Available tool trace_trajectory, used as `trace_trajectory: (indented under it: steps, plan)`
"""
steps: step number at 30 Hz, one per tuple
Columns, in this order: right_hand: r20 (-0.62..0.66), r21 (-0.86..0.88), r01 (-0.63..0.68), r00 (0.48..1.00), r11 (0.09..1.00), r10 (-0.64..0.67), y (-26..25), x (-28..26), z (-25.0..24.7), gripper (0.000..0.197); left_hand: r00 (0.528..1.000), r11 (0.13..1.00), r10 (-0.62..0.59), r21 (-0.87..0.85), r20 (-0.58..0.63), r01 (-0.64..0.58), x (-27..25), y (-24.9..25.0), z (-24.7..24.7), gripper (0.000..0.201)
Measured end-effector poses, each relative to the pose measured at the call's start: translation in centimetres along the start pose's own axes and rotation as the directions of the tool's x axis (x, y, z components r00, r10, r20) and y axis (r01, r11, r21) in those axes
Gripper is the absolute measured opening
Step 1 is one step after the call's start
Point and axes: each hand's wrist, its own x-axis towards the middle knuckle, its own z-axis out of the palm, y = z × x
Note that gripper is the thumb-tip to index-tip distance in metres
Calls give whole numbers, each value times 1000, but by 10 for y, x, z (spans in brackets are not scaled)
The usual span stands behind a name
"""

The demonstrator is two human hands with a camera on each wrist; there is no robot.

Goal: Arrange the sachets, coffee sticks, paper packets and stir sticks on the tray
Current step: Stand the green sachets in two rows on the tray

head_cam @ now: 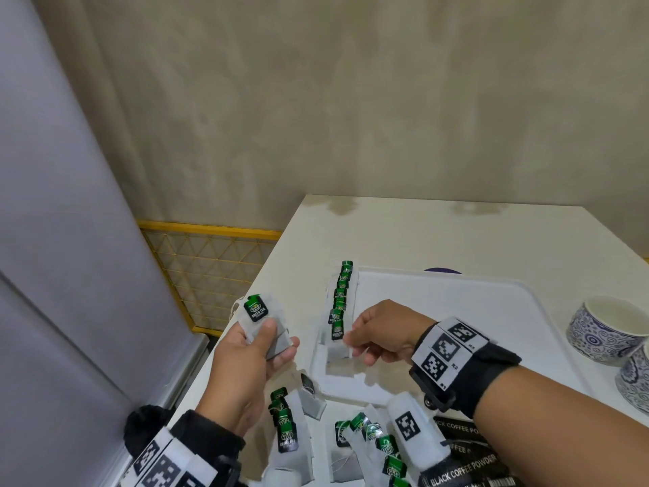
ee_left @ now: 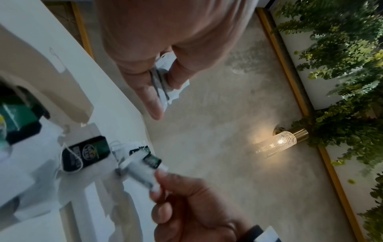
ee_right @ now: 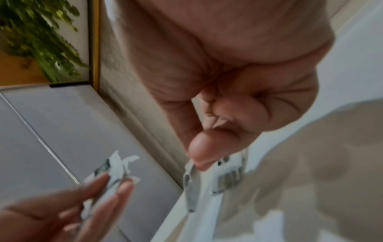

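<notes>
- L hand [head_cam: 246, 349] gripped a small stack of green tea bags [head_cam: 261, 319], raised over counter [head_cam: 439, 233] edge.
- R hand [head_cam: 377, 330] pinched one tea bag [head_cam: 339, 349] at near end of tea bag row [head_cam: 340, 300] along white tray [head_cam: 456, 311] left rim.
- More tea bags [head_cam: 284, 427] loose on counter, near side of tray.

I see a white surface [head_cam: 404, 233] carrying a white tray [head_cam: 491, 311]. Just beside the tray's near edge lie loose tea sachets [head_cam: 286, 427] with green tags and black coffee powder packets [head_cam: 467, 469]. To the right of the tray stand two patterned cups [head_cam: 604, 328]. Something purple [head_cam: 443, 271] shows behind the tray.
</notes>
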Motion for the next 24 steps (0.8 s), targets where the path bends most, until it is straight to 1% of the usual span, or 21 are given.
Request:
trace_trajectory:
  steps: [2,3,7,10,12,14,17,19,24]
  plan:
    - [-24,-84,-64,998,994,62,1,5,-1,12,1000,1000,6,0,5,-6,0,1,0,26]
    - [-29,-95,-87,996,992,84,1,8,1,13,1000,1000,6,2,8,-6,0,1,0,26]
    - [-38,-3,-138,990,990,137,-4,14,4,13,1000,1000,-7,7,18,7,-1,0,1,25]
    - [-43,-51,-169,985,984,167,-7,14,6,18,1000,1000,-13,12,24,12,-2,1,1,23]
    - [-69,-82,-199,979,977,194,-7,17,9,16,1000,1000,-17,11,25,17,-1,1,1,24]
    - [-80,-36,-216,974,976,213,-5,22,12,10,999,1000,-19,14,29,18,-1,1,1,26]
    - [-77,25,-230,970,973,232,-5,25,13,7,999,999,-25,21,33,24,-1,1,0,26]
    - [-65,13,-236,970,972,236,-5,26,12,6,999,999,-37,26,39,36,0,0,1,23]
    - [-61,-26,-240,969,970,238,-5,22,12,13,993,994,-101,50,67,98,0,-1,2,19]
